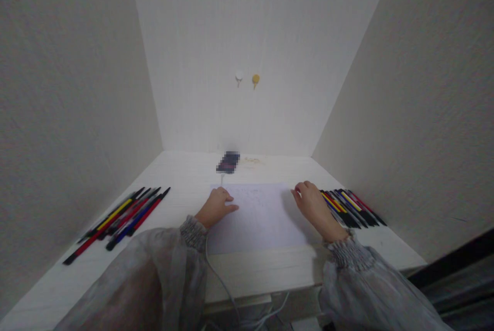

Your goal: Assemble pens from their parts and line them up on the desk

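Observation:
A white sheet of paper (258, 223) lies flat on the white desk, with faint marks near its top edge. My left hand (216, 206) rests at the sheet's left side, thumb and fingers apart and nothing in them. Over the upper right corner hovers my right hand (311, 205), its fingers loosely bent with no object visible in them. Just right of that hand, a row of pens (349, 207) with black, red, yellow and blue parts lies side by side. Another group of similar pens (119, 218) is spread on the desk's left side.
A dark, pixelated phone-like object (228, 162) lies near the back wall, joined to a white cable (222, 277) that passes left of the sheet and hangs off the front edge. White and yellow hooks (256, 79) are on the wall. Panels (77, 89) enclose both sides.

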A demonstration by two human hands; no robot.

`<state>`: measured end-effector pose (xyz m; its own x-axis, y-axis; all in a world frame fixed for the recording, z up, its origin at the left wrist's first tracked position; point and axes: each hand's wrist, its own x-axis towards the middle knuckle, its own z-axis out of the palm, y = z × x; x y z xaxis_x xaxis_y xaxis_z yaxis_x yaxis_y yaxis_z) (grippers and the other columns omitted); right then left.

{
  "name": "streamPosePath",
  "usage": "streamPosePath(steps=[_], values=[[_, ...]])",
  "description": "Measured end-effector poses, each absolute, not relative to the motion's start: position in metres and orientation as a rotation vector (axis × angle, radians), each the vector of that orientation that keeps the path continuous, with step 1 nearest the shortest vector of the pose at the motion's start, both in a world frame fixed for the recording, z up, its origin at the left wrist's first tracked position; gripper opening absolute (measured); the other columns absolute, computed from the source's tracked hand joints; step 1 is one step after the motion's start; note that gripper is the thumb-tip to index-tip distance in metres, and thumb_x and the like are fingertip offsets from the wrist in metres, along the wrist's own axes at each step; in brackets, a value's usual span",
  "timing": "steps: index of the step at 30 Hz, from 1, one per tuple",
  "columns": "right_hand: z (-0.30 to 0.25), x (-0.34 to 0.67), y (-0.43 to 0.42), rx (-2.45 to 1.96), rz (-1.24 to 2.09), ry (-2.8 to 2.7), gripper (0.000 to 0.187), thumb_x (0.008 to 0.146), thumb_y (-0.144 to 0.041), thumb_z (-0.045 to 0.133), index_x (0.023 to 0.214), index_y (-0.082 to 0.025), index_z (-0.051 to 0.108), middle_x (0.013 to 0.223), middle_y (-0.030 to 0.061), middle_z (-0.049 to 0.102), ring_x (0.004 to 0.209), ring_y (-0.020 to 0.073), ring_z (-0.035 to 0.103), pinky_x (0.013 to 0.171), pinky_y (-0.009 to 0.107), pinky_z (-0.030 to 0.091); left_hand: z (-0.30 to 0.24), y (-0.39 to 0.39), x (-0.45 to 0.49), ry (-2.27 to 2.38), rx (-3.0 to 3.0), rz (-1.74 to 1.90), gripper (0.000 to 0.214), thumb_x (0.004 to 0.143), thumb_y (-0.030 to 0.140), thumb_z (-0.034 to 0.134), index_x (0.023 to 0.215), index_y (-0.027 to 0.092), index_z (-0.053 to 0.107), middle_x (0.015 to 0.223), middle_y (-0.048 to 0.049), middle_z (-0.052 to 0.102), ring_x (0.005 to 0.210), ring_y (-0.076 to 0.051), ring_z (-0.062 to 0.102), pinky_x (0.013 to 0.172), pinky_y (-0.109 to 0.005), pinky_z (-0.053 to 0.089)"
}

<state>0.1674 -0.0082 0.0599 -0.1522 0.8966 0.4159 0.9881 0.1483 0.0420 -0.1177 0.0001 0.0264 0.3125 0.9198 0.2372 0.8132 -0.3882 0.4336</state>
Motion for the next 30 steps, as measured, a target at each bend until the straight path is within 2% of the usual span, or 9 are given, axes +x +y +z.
streamPosePath(steps=[5, 9, 14, 19, 26, 30], values=[[0.080, 0.106, -0.010, -1.491, -0.316, -2.231, 0.024, 0.083, -0.028, 0.036, 0.073, -0.016, 0.054, 0.075, 0.0076, 0.056, 0.073, 0.0168, 0.049, 0.068, 0.026, 0.034, 0.030, 0.001, -0.121, 1.694, 2.320, 0.840, 0.029, 0.070, 0.036, 0.053, 0.087, 0.015, 0.064, 0.092, -0.0087, 0.056, 0.090, -0.021, 0.049, 0.084, -0.033, 0.035], [0.072, 0.071, 0.003, -1.373, -0.267, -2.302, 0.025, 0.083, -0.029, 0.035, 0.072, -0.017, 0.054, 0.074, 0.0069, 0.056, 0.071, 0.0164, 0.049, 0.067, 0.026, 0.033, 0.036, -0.006, -0.140, 1.913, 2.301, 0.878, 0.029, 0.074, 0.033, 0.046, 0.090, 0.014, 0.062, 0.091, -0.0083, 0.056, 0.091, -0.020, 0.047, 0.084, -0.031, 0.035], [0.047, 0.063, 0.015, -1.310, -0.169, -2.324, 0.027, 0.081, -0.028, 0.036, 0.066, -0.016, 0.054, 0.068, 0.0069, 0.056, 0.066, 0.0164, 0.049, 0.063, 0.027, 0.032, 0.044, -0.022, -0.186, 2.363, 2.159, 0.698, 0.028, 0.077, 0.027, 0.039, 0.093, 0.014, 0.059, 0.093, -0.0099, 0.054, 0.094, -0.021, 0.046, 0.083, -0.031, 0.035], [0.037, 0.068, 0.015, -1.290, -0.009, -2.295, 0.026, 0.080, -0.027, 0.036, 0.063, -0.016, 0.052, 0.065, 0.0051, 0.055, 0.061, 0.0148, 0.048, 0.058, 0.025, 0.032, 0.042, -0.027, -0.222, 2.686, 1.936, 0.456, 0.027, 0.077, 0.021, 0.036, 0.090, 0.010, 0.056, 0.093, -0.0153, 0.051, 0.091, -0.025, 0.047, 0.073, -0.032, 0.040], [0.033, 0.067, 0.015, -1.274, 0.073, -2.277, 0.025, 0.079, -0.028, 0.037, 0.061, -0.016, 0.051, 0.062, 0.0042, 0.054, 0.058, 0.0139, 0.047, 0.056, 0.024, 0.031, 0.033, -0.015, -0.234, 2.751, 1.863, 0.369, 0.030, 0.078, 0.025, 0.035, 0.090, 0.008, 0.057, 0.093, -0.0171, 0.052, 0.090, -0.026, 0.048, 0.069, -0.032, 0.041], [0.030, 0.066, 0.014, -1.251, 0.117, -2.280, 0.025, 0.078, -0.027, 0.038, 0.059, -0.016, 0.050, 0.060, 0.0035, 0.054, 0.055, 0.0128, 0.046, 0.053, 0.023, 0.030, 0.031, -0.011, -0.234, 2.798, 1.842, 0.391, 0.029, 0.077, 0.021, 0.035, 0.086, 0.006, 0.058, 0.091, -0.0182, 0.052, 0.088, -0.026, 0.049, 0.067, -0.032, 0.041]])
